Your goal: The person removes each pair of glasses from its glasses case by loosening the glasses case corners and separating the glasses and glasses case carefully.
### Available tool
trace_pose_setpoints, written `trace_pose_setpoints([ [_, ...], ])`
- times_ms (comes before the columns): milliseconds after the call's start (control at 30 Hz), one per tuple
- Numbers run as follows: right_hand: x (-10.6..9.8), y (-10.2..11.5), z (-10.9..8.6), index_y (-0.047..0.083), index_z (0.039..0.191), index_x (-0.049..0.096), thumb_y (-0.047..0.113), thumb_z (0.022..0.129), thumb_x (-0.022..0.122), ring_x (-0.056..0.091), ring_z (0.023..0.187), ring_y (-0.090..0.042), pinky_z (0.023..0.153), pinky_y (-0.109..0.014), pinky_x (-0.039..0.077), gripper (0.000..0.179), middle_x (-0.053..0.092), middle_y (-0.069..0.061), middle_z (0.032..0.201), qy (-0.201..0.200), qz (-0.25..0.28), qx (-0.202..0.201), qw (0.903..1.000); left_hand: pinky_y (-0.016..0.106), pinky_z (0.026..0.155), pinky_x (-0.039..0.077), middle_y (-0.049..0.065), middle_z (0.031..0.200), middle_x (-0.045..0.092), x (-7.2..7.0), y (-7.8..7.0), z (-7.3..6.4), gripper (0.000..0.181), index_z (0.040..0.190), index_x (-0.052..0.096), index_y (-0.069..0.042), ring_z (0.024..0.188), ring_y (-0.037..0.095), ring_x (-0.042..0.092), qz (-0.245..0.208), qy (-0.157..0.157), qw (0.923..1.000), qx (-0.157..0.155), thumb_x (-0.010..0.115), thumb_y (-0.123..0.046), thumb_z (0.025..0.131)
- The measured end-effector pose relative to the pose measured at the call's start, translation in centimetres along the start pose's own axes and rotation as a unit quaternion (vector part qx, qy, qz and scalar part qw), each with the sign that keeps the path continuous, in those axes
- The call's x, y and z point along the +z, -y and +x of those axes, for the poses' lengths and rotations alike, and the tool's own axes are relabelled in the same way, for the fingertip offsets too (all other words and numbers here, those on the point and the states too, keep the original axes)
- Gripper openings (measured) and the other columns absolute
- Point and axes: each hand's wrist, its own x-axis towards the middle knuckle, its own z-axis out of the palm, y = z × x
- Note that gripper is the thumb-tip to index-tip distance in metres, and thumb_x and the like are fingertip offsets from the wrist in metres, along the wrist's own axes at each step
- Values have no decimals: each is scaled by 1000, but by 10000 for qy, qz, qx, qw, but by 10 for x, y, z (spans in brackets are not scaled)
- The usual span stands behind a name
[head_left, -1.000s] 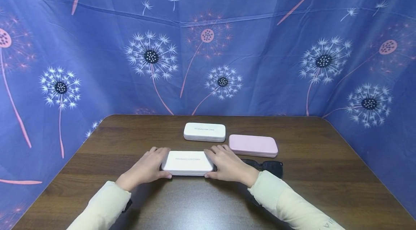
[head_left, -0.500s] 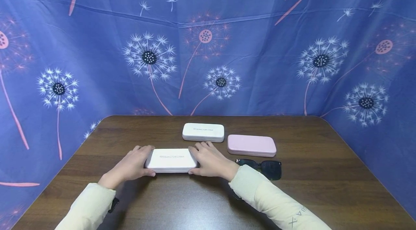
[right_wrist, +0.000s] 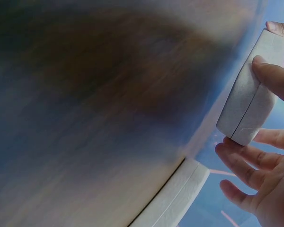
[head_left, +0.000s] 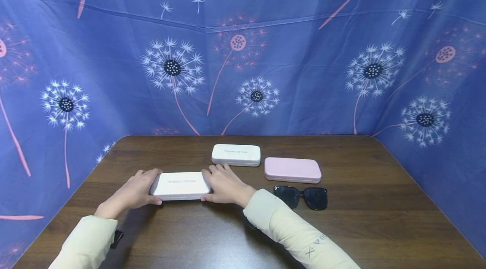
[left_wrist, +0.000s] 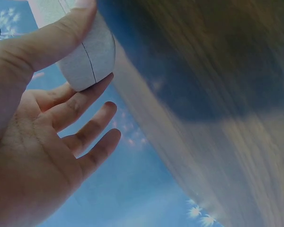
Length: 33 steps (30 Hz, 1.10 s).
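Between both hands is a closed white glasses case (head_left: 181, 186) with faint lettering on its lid, held at its two short ends. My left hand (head_left: 130, 191) grips the left end, thumb at the near side and fingers round the back. At the other end my right hand (head_left: 228, 184) holds it the same way. Both wrist views show the case's end (left_wrist: 90, 59) pinched between thumb and fingers, its seam closed. A second white glasses case (head_left: 236, 155) lies behind the right hand. Whether the held case touches the table, I cannot tell.
A pink glasses case (head_left: 292, 170) lies right of the rear white one. Black sunglasses (head_left: 301, 197) rest in front of it, close to the right sleeve (head_left: 288, 222). The brown wooden table (head_left: 379, 218) meets a blue dandelion-print cloth (head_left: 303, 49) at the back.
Both hands have carried the white glasses case to the left. The sunglasses, partly covered by the right arm before, now show whole. The other two cases stay in place.
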Motion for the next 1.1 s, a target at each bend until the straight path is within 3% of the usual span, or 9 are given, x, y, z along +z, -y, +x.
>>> trace_pose_setpoints([
  [300,5,16,20,11,127,48,59,76,61,54,98,-17,82,-31,40,71,57,-3,112,244,-95,182,9995,53,70,44,18,106,63,2,22,-4,77,114,52,2,91,37,54,99,-58,9999,-113,85,-31,53],
  [500,8,26,30,13,128,47,61,76,59,53,103,-18,88,-34,40,71,56,-2,114,387,-271,272,9985,55,70,43,21,107,62,4,32,-8,78,113,51,3,92,41,53,146,22,9996,-258,86,-30,51],
  [767,12,34,34,14,129,46,62,76,57,54,105,-17,90,-36,41,73,56,-1,115,431,-502,359,9972,53,66,43,20,103,62,5,38,-7,78,112,51,3,86,38,53,165,178,9992,-313,85,-29,50],
  [1100,15,32,34,15,130,46,63,75,58,54,105,-18,92,-38,40,73,55,0,116,394,-381,448,9975,54,67,43,23,104,60,7,38,-5,79,112,50,5,86,40,52,115,300,9986,-430,86,-26,49],
])
